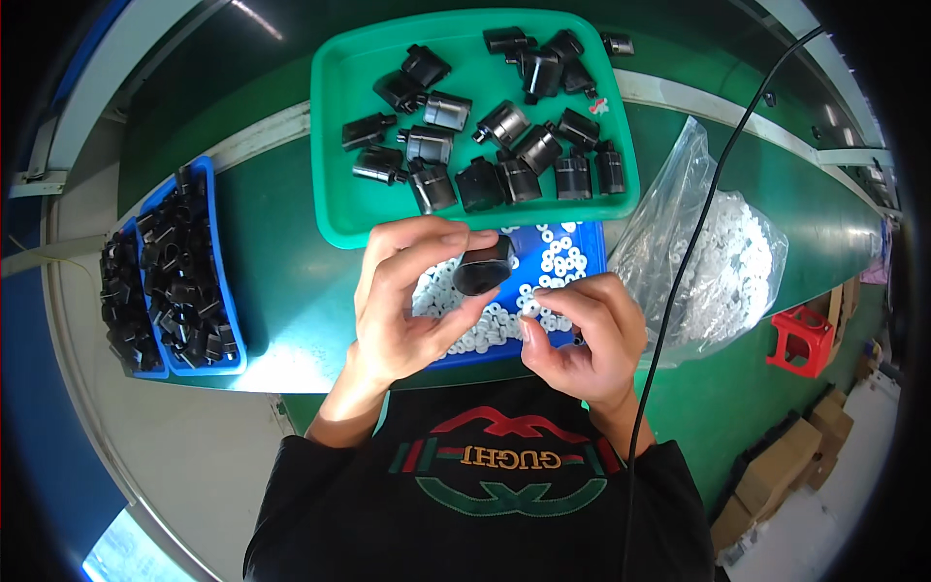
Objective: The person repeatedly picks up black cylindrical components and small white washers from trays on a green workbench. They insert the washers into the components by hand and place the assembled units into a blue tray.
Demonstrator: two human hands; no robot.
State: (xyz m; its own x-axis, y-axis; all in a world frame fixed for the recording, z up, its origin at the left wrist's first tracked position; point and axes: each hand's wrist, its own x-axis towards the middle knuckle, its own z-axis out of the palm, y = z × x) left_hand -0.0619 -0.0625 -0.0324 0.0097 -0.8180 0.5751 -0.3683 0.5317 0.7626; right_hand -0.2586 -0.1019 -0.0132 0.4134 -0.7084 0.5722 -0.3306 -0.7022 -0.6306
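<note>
My left hand point(402, 306) is closed around a black cylindrical part point(483, 270), its dark end face tilted toward me. Just to the right, the thumb and index finger of my right hand point(593, 335) pinch a small white ring point(530, 308). Both hands are above a blue tray point(525, 254) with many loose white rings in it, and they partly hide it. Beyond it stands a green tray point(331, 209) with several black cylindrical parts point(501, 123) lying in it, some with a narrow stub at one end.
Two blue bins point(228, 325) of small black pieces stand at the left of the green table point(281, 281). At the right lies a clear plastic bag point(722, 247) of white rings. A black cable point(713, 184) hangs across the right side. A red stool point(803, 341) and cardboard boxes point(776, 470) stand beyond.
</note>
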